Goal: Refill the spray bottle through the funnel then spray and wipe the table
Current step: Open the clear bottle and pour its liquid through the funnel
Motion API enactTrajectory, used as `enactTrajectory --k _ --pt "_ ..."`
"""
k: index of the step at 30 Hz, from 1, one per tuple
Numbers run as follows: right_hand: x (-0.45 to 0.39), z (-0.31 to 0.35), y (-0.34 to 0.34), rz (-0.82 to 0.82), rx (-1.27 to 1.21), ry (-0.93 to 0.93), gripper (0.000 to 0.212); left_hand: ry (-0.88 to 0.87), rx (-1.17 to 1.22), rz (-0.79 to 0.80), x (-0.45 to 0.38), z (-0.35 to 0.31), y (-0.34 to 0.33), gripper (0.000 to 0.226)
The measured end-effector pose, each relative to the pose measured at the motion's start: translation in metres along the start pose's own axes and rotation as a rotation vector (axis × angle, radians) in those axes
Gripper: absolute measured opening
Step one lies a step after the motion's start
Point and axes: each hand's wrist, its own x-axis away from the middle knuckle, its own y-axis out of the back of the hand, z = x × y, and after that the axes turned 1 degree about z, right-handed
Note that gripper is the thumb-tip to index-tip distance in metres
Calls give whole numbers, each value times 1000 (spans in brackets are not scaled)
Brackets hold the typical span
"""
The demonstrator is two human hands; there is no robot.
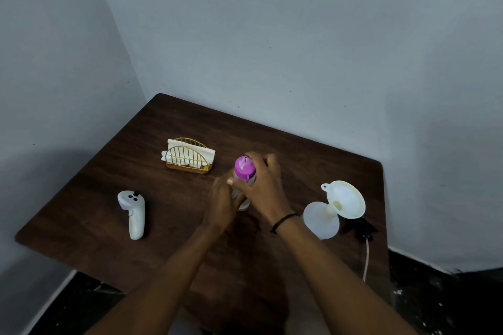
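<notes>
A spray bottle with a purple-pink cap (245, 167) stands upright near the middle of the dark wooden table (168, 198). My left hand (221, 205) grips the bottle's clear body from the left. My right hand (262, 185) curls round the cap and neck from the right. A white funnel (345, 200) sits tilted in a pale translucent container (321, 221) to the right of my hands. White tissues stand in a gold wire holder (189, 156) behind the bottle on the left.
A white handheld controller (133, 213) lies on the table's left side. A black object with a white cable (366, 255) sits near the right edge. Grey walls border the table at the back and left. Dark floor lies below.
</notes>
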Motion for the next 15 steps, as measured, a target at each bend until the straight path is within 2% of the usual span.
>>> enactTrajectory --k 3,8,11,15 --pt "-1 0 -1 -77 -61 43 67 2 -33 -20 1 2 0 45" --pt "-7 1 16 -114 -417 30 57 3 12 13 -8 3 2 48" --pt "-13 -8 21 -231 -644 -95 46 14 -41 0 -9 4 1 50" --pt "-15 -34 10 -249 -713 -400 28 61 -72 10 -7 5 -1 57"
